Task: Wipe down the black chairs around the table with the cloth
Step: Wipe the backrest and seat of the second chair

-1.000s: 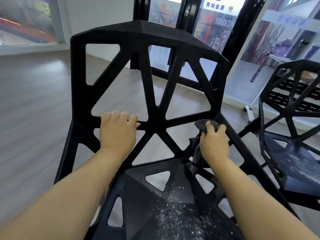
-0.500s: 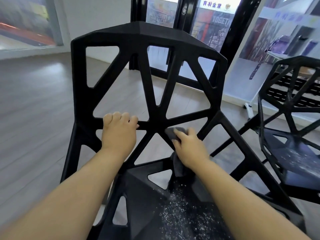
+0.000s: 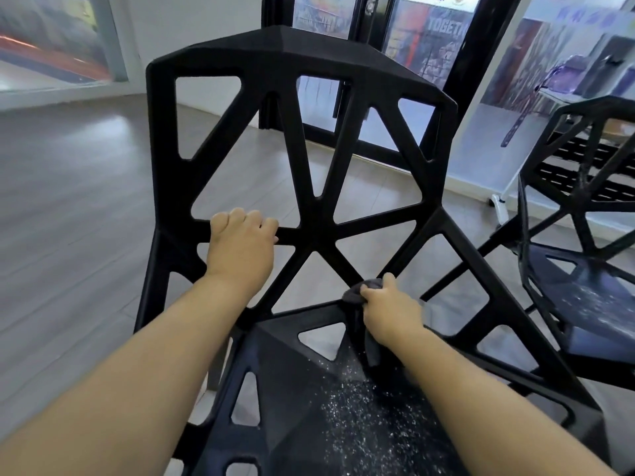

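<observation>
Only two bare hands and forearms show of the person. The left hand [image 3: 240, 250] is seen from its back: broad and smooth, with a row of rounded knuckles along its far edge and short fingers beyond them. Just behind it the wrist [image 3: 220, 286] narrows slightly, and the left forearm [image 3: 137, 365] thickens steadily from there to the view's lower edge, smooth and unmarked. The right hand [image 3: 388, 312] also shows its back and looks smaller and rounder, its knuckles less distinct. Behind it the right forearm [image 3: 481, 396] is bare too, slim at the wrist and widening the same way toward the bottom right corner.
</observation>
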{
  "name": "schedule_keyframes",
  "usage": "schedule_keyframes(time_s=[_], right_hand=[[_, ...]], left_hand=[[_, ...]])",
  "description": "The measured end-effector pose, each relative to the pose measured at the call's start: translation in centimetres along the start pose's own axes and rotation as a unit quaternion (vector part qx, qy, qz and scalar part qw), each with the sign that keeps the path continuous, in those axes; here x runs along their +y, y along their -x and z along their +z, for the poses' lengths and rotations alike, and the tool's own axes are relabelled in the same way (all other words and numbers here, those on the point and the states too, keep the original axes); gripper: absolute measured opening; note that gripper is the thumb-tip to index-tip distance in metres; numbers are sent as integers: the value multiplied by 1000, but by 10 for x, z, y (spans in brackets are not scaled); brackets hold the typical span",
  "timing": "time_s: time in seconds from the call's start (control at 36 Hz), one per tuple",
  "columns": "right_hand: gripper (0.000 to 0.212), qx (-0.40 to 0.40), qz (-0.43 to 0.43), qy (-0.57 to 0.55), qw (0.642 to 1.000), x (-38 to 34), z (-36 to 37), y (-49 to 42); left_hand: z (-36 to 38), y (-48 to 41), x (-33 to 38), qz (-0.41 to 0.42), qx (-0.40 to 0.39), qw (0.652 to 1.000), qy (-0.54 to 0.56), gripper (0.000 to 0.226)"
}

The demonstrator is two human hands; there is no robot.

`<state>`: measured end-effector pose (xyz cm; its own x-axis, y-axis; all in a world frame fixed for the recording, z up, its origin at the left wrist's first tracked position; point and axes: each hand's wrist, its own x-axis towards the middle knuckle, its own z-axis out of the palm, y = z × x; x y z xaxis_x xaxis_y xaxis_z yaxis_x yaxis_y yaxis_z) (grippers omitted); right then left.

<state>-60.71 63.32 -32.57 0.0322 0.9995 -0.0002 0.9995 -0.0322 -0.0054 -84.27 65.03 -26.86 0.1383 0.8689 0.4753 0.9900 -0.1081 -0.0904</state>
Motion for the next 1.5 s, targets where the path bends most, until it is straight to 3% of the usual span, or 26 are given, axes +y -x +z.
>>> schedule_keyframes(time_s=[0.06,0.11,0.19,0.25,0.42,0.64,0.75,0.83,0.92,1.0,1.06,1.14,1.19,1.25,1.36,1.5], right_hand=[[29,20,-6,-17,1000,-13,-10,-1],[37,94,-35,-54,993,-28,-23,0],[42,205,-64,-145,966,-57,-49,-5],[43,235,-76,-182,952,-74,-59,-14],[52,169,-51,-145,974,-101,-15,-8],[50,50,-202,-63,976,-110,30,33],[39,124,-178,-144,965,-93,15,17],[38,216,-91,-210,949,-88,-12,-3],[42,225,-62,-207,950,-91,-22,-12],[43,172,-93,-217,957,-102,-4,1],[45,120,-137,-194,964,-108,19,18],[46,75,-221,-86,969,-116,37,40],[42,61,-231,-83,968,-120,33,43],[36,83,-219,-107,966,-120,26,38],[36,165,-205,-252,931,-130,-5,31],[41,280,-331,-308,847,-168,-58,23]], left_hand=[[-8,-1,-4,20,-51,998,8,21],[-17,-3,-10,47,-97,994,18,43],[-29,-3,-14,81,-149,985,8,67],[-34,0,-16,93,-162,982,2,72],[-35,0,-18,101,-178,979,17,73],[-36,-1,-18,117,-165,979,12,75],[-39,8,-30,142,-161,977,20,68],[-43,24,-46,170,-84,982,22,65],[-43,45,-58,131,11,990,59,54],[-51,66,-59,-2,75,990,121,41],[-54,74,-58,-102,92,975,177,40],[-56,76,-52,-148,99,955,237,36],[-60,73,-51,-210,91,936,268,35],[-61,73,-51,-256,81,921,281,35],[-61,76,-50,-235,87,933,259,32],[-57,75,-57,-231,100,927,278,27]])
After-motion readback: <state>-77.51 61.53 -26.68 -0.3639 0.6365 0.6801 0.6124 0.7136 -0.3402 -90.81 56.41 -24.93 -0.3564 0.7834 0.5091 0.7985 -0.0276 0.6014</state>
